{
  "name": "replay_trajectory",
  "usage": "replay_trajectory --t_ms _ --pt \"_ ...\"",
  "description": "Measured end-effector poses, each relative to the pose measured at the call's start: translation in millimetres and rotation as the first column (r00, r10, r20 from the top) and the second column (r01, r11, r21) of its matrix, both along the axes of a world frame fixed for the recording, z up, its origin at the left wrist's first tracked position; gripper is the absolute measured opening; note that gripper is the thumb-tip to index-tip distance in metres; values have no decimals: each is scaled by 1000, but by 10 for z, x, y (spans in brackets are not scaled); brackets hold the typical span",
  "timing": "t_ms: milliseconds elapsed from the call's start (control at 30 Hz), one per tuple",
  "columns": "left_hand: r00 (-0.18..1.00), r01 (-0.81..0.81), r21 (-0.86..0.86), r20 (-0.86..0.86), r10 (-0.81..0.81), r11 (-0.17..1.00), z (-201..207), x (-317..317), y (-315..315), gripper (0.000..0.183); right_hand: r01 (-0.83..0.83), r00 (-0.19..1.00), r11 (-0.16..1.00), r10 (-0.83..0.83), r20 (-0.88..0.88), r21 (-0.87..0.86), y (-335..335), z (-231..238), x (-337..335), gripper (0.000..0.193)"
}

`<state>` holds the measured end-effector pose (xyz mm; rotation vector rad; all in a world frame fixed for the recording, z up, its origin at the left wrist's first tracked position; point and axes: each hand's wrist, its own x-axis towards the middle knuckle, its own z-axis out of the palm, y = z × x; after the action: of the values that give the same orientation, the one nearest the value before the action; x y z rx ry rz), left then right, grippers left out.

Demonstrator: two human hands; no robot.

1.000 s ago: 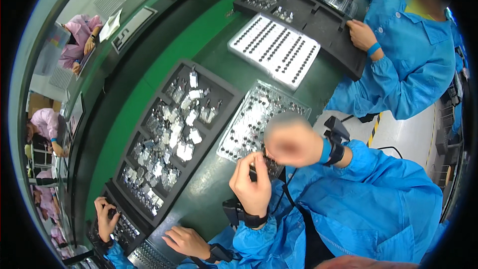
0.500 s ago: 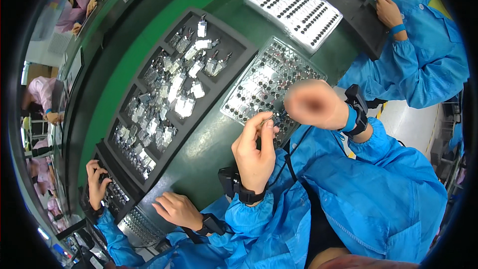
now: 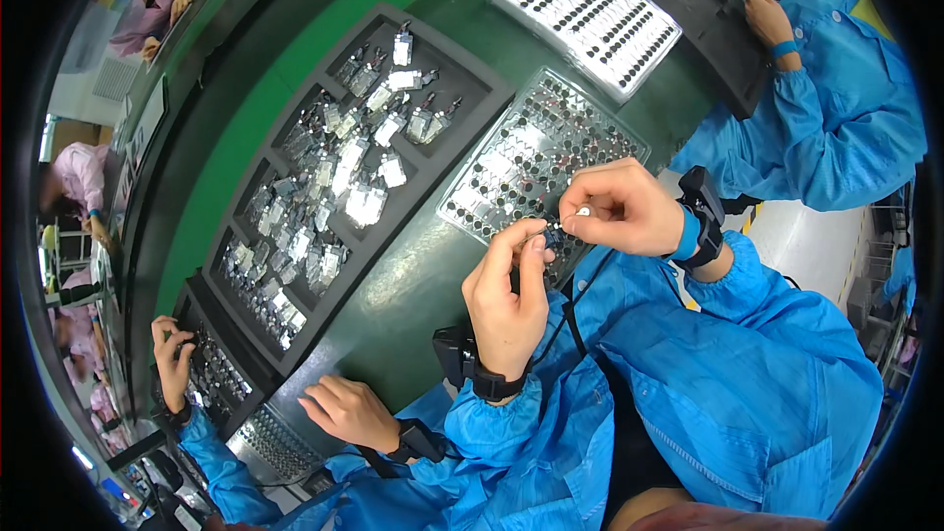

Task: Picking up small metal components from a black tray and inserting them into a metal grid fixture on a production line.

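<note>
Bright, fairly even light left a pale sheen on the glossy dark green table (image 3: 393,303) and glinted sharply off the jumbled silver metallic pieces (image 3: 349,165). Fisheye distortion bowed straight edges toward a black rim; nearby, the pink long-sleeved garments (image 3: 81,172) looked soft.

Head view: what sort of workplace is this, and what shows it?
Probably a factory assembly line: a black compartment tray heaped with silvery components, a white tray with rows of black discs, and blue work smocks.
</note>
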<state>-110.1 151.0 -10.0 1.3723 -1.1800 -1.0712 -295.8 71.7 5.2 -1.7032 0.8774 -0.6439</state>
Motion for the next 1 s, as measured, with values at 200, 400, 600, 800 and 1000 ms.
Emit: replay_trajectory --t_ms 200,400,600,800,1000 --pt "999 10 -21 46 -9 1000 18 17 -10 15 -9 1000 1000 10 -18 24 -17 -10 13 7" --pt "999 -2 -19 50 3 1000 -2 9 -3 16 -13 999 999 15 -52 42 -23 2 17 8" --pt "995 30 -38 93 -26 999 15 24 0 15 -57 994 996 50 -100 -75 -34 35 18 6" --pt "982 36 -64 186 -24 997 4 -14 -15 16 -54 988 989 33 -151 -135 -18 34 24 6" --pt "965 16 -132 261 19 991 -7 -1 -17 15 -46 989 991 29 -143 -122 -31 26 40 7"
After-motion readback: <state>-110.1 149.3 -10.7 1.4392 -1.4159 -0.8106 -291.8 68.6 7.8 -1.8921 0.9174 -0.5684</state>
